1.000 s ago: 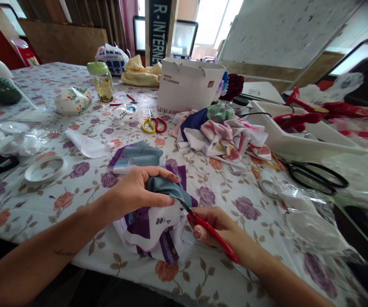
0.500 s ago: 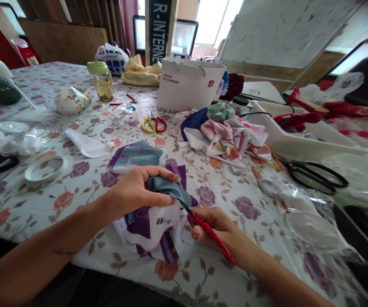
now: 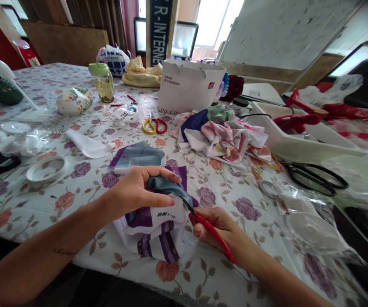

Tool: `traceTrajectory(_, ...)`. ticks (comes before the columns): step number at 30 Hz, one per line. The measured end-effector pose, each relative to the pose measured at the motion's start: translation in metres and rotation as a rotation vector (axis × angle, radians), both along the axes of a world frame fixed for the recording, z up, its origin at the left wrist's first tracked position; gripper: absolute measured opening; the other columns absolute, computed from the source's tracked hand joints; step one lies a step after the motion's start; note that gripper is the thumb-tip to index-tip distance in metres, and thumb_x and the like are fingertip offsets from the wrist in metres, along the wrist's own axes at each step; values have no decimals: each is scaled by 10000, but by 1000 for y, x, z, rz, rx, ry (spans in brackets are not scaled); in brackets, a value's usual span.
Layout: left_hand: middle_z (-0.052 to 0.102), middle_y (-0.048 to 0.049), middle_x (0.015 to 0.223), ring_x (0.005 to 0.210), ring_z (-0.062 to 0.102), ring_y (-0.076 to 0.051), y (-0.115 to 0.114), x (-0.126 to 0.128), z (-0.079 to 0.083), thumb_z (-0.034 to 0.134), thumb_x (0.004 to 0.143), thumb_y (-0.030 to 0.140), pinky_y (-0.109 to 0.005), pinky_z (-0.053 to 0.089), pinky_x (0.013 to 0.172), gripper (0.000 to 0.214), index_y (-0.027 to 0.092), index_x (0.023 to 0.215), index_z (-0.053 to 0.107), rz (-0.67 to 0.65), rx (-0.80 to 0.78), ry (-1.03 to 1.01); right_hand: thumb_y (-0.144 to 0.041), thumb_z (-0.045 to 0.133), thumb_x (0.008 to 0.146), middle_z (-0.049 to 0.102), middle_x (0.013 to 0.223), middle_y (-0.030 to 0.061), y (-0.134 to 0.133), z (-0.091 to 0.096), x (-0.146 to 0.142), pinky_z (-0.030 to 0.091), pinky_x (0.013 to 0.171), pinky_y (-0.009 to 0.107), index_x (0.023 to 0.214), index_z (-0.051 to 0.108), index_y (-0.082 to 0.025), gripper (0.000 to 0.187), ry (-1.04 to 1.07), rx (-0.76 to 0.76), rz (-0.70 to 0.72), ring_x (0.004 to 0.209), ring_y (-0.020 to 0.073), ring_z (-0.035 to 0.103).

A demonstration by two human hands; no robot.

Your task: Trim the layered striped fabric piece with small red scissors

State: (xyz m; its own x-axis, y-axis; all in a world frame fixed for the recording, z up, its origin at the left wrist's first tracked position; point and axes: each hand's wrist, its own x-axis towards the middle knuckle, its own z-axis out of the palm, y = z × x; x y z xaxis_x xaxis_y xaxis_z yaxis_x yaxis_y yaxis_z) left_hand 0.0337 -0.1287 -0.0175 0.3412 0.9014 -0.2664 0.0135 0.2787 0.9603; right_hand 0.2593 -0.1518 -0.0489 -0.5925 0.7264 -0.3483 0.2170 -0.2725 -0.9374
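Observation:
My left hand (image 3: pixel 150 187) pinches a blue-grey and purple piece of fabric (image 3: pixel 166 184) between thumb and fingers, its white underside carrying printed marks. In my right hand (image 3: pixel 214 228) is a pair of red-handled scissors (image 3: pixel 217 241), closed round by the fingers. The dark blades reach the fabric's edge just right of my left thumb; part of them is hidden by the cloth. Under my hands lie more purple and white printed pieces (image 3: pixel 168 243). Just beyond my left hand rests another blue-grey piece with a purple border (image 3: pixel 137 154).
Past the fabric lie yellow-and-red-handled scissors (image 3: pixel 154 125) and a white paper bag (image 3: pixel 188 87). A heap of printed cloth (image 3: pixel 222 136) sits to the right, beside a white tray (image 3: pixel 302 138) and black scissors (image 3: pixel 316 177). A tape roll (image 3: pixel 46 169) lies at left on the flowered tablecloth (image 3: pixel 84 187).
The white underside with the printed marks has folded and shifted upward under my left hand, baring more of the dark purple strips below. The scissors have moved only slightly.

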Motion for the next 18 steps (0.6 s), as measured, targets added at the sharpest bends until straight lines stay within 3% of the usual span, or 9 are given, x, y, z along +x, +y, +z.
traceTrajectory(14, 674, 18, 752, 619, 581, -95, 2, -10, 5, 802, 698, 187, -202, 441, 597, 375, 197, 1054, 687, -156, -57, 9, -539, 728, 766, 284, 596, -63, 3, 0, 6, 167, 484, 253, 616, 432, -184, 485, -13, 43, 76, 552, 91, 231)
traceTrajectory(18, 676, 28, 768, 642, 586, -85, 3, -11, 7, 807, 684, 153, -188, 453, 627, 395, 200, 1053, 676, -171, -81, -5, -553, 745, 740, 287, 560, -70, 3, 1, 5, 149, 461, 251, 607, 426, -190, 501, -13, 36, 35, 515, 82, 227)
